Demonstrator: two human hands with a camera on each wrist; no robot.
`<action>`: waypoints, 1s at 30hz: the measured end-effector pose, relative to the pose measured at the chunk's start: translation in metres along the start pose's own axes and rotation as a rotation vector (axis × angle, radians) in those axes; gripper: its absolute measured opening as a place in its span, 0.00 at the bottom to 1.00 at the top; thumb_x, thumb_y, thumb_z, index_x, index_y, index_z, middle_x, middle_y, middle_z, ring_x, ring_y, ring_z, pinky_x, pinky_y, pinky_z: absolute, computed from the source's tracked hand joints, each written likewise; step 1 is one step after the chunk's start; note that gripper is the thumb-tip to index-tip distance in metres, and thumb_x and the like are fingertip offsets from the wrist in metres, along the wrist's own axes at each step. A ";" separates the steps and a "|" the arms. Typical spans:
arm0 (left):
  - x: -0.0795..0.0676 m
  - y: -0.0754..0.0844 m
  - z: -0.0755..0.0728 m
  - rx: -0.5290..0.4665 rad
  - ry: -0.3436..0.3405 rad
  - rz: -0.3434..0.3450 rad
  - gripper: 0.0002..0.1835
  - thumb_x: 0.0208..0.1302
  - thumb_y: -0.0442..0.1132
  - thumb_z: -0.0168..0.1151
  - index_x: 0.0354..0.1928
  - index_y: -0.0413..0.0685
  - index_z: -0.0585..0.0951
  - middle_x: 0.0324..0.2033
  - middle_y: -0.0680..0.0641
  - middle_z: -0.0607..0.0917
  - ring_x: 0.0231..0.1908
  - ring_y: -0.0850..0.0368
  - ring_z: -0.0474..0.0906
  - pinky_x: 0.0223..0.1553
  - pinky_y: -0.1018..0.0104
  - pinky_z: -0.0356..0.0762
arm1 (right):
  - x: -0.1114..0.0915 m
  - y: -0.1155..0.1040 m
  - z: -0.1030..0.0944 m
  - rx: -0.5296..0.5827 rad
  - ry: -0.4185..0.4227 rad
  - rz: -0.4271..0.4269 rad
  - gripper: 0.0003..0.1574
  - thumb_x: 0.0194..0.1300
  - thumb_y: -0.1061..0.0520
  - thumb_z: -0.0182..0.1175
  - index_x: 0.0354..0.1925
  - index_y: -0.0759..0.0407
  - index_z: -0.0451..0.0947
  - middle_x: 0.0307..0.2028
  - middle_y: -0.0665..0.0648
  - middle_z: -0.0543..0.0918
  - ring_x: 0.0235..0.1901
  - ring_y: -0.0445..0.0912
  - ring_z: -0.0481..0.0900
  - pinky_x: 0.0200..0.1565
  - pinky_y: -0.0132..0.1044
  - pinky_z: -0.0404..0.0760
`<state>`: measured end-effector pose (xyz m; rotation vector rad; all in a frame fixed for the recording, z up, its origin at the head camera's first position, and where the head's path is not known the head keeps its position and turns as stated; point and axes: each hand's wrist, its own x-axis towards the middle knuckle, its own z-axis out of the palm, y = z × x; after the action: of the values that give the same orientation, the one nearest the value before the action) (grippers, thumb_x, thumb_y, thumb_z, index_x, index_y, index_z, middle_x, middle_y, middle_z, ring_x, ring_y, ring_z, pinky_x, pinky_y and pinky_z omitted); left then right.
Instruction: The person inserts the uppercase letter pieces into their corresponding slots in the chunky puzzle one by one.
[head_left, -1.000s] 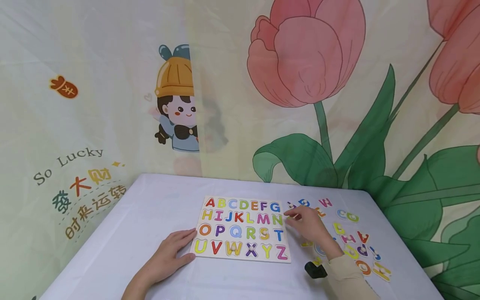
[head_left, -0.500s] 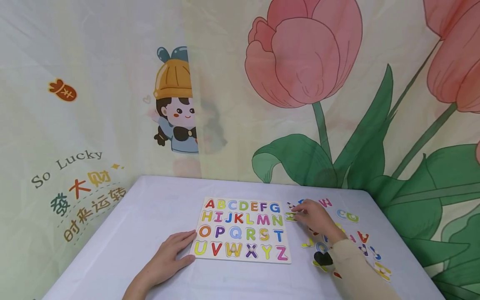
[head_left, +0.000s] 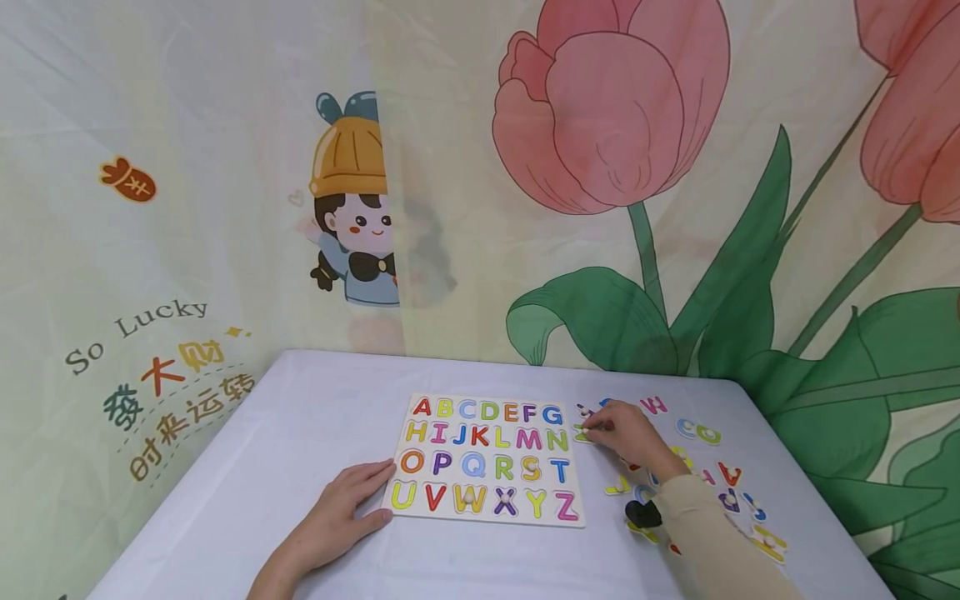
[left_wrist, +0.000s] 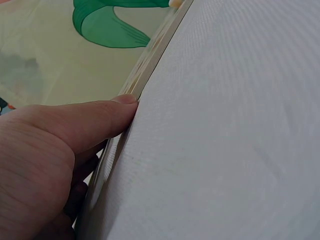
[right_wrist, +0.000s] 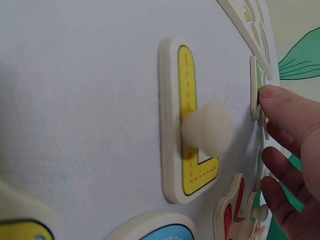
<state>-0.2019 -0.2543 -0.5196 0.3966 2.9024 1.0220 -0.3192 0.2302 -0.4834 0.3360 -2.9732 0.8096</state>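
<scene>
On the table lies a white letter board [head_left: 487, 483] with rows of coloured letters, and wooden knobs show on its S, W and X. My left hand [head_left: 341, 504] rests along the board's left edge, fingers fairly straight, with the thumb [left_wrist: 120, 112] against the edge near the front corner. Just right of the board, my right hand [head_left: 630, 437] pinches at a green letter piece [right_wrist: 255, 75], thumb and forefinger at its knob. The piece looks flat on the cloth. A knobbed yellow L piece [right_wrist: 187, 95] lies closer to that wrist.
Several loose letter pieces spread over the table's right side, among them a pink one [head_left: 653, 405], a red A [head_left: 729, 474] and a yellow H [head_left: 768, 542]. My right sleeve [head_left: 712, 533] hides some. A tulip-printed cloth [head_left: 450, 333] hangs behind the table.
My right hand has drawn back from the board's right edge, uncovering the green piece, and its fingertips have come down to that piece's knob. My left hand has stayed put.
</scene>
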 end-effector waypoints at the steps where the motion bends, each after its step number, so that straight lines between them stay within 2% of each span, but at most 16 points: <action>1: 0.000 0.000 0.000 0.002 0.001 0.001 0.38 0.69 0.57 0.71 0.78 0.58 0.73 0.76 0.57 0.72 0.77 0.47 0.61 0.74 0.35 0.60 | 0.000 0.000 0.000 -0.002 0.003 -0.002 0.08 0.68 0.57 0.74 0.46 0.51 0.93 0.36 0.48 0.81 0.39 0.46 0.74 0.41 0.39 0.77; 6: 0.000 0.000 0.000 0.001 -0.002 0.005 0.38 0.69 0.57 0.71 0.78 0.57 0.73 0.76 0.56 0.72 0.77 0.47 0.62 0.74 0.35 0.60 | -0.002 -0.001 0.000 -0.019 0.026 0.023 0.08 0.67 0.56 0.75 0.45 0.52 0.93 0.37 0.49 0.82 0.38 0.46 0.76 0.38 0.36 0.78; 12: 0.000 0.002 -0.001 0.005 -0.003 0.000 0.38 0.69 0.57 0.71 0.78 0.57 0.73 0.76 0.56 0.72 0.77 0.47 0.61 0.74 0.34 0.60 | -0.008 -0.011 0.002 0.038 0.052 0.115 0.08 0.65 0.55 0.76 0.43 0.54 0.92 0.39 0.53 0.84 0.38 0.47 0.78 0.35 0.36 0.80; 15: 0.001 0.002 -0.001 0.008 -0.006 -0.004 0.38 0.69 0.58 0.71 0.78 0.57 0.73 0.76 0.57 0.72 0.78 0.47 0.61 0.74 0.35 0.60 | -0.013 -0.018 0.004 0.066 0.079 0.165 0.10 0.65 0.54 0.76 0.42 0.57 0.91 0.39 0.53 0.87 0.39 0.48 0.80 0.40 0.41 0.82; 19: 0.001 0.002 -0.001 0.007 -0.005 0.001 0.38 0.69 0.57 0.71 0.78 0.57 0.73 0.76 0.57 0.72 0.78 0.47 0.61 0.74 0.35 0.60 | -0.019 -0.025 0.009 0.067 0.125 0.218 0.11 0.64 0.53 0.76 0.41 0.58 0.91 0.36 0.53 0.89 0.39 0.50 0.80 0.55 0.55 0.79; 21: 0.001 0.001 0.000 0.011 -0.004 0.002 0.38 0.69 0.58 0.70 0.78 0.57 0.73 0.76 0.57 0.72 0.78 0.47 0.61 0.74 0.35 0.60 | -0.021 -0.026 0.012 0.057 0.142 0.233 0.11 0.64 0.53 0.76 0.40 0.59 0.90 0.35 0.53 0.88 0.39 0.50 0.81 0.55 0.56 0.79; 26: 0.001 -0.001 0.000 0.013 -0.001 0.008 0.38 0.69 0.57 0.71 0.78 0.57 0.73 0.76 0.56 0.71 0.78 0.47 0.61 0.74 0.35 0.60 | -0.024 -0.025 0.019 0.032 0.161 0.244 0.11 0.64 0.53 0.77 0.40 0.59 0.90 0.36 0.54 0.87 0.38 0.49 0.80 0.45 0.45 0.84; 30: 0.001 -0.001 0.000 0.008 0.000 0.015 0.38 0.69 0.56 0.71 0.78 0.57 0.73 0.76 0.56 0.72 0.77 0.47 0.61 0.74 0.35 0.60 | -0.024 -0.022 0.020 0.028 0.162 0.218 0.11 0.64 0.52 0.77 0.40 0.58 0.90 0.37 0.54 0.86 0.38 0.48 0.79 0.44 0.43 0.83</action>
<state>-0.2027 -0.2547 -0.5203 0.4195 2.9087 1.0135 -0.2904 0.2066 -0.4920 -0.0529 -2.8810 0.8528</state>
